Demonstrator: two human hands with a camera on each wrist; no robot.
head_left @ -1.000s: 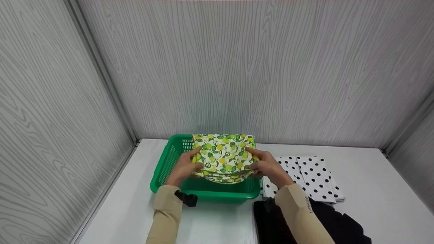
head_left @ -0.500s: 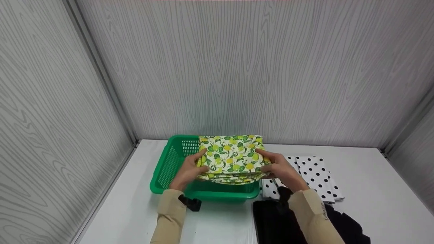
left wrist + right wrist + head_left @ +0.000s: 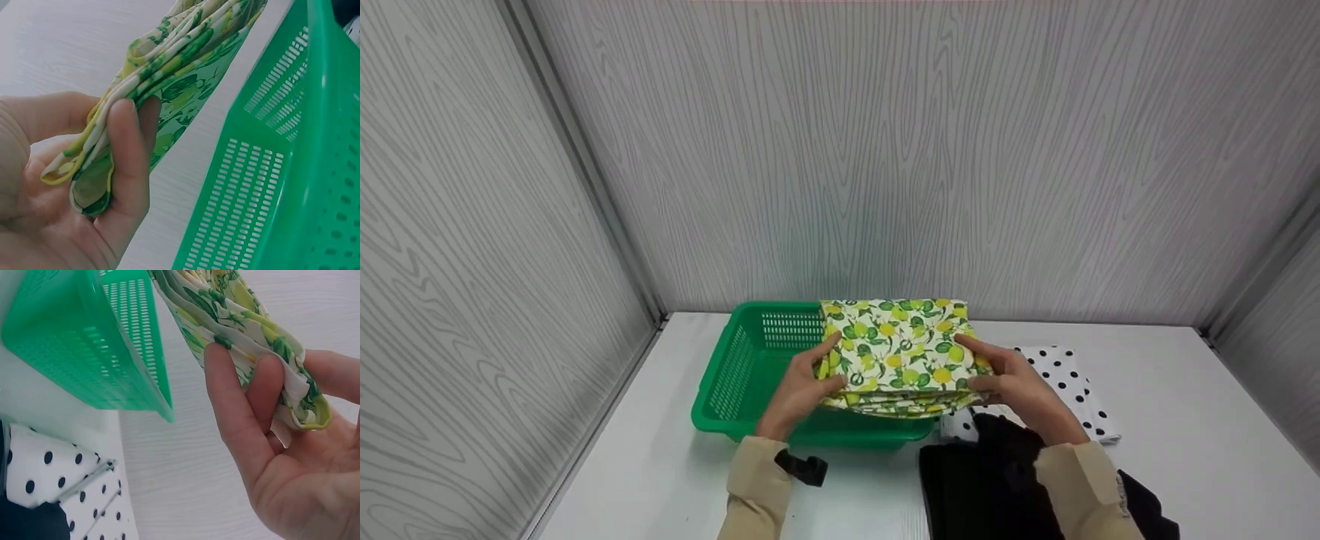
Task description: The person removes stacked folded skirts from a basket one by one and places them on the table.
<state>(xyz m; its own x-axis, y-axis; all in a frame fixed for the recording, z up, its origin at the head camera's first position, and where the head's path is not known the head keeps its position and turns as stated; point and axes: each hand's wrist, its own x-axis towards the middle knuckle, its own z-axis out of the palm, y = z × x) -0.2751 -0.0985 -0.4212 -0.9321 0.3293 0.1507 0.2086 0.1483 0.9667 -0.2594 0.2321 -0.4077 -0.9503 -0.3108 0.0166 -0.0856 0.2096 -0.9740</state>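
Note:
A folded cloth (image 3: 900, 349) with a lemon-and-leaf print is held level between both hands, over the right part of a green plastic basket (image 3: 720, 375). My left hand (image 3: 802, 386) pinches its left edge, thumb on one face and fingers on the other. At the opposite edge my right hand (image 3: 1016, 382) grips it the same way. The left wrist view shows the stacked layers of the folded cloth (image 3: 163, 62) between the fingers (image 3: 128, 152). Layered folds of the cloth (image 3: 253, 332) also show in the right wrist view, held by curled fingers (image 3: 230, 399).
Right of the basket lies a folded white cloth with black dots (image 3: 1057, 375), partly behind my right hand. In front of it a black cloth (image 3: 975, 487) lies on the white table (image 3: 855, 495). Grey wood-grain panels (image 3: 840, 150) stand behind and at the sides.
Both hands have moved to the right with the lemon-print cloth, which now covers less of the basket and reaches past its right side. The basket and the other cloths have stayed put.

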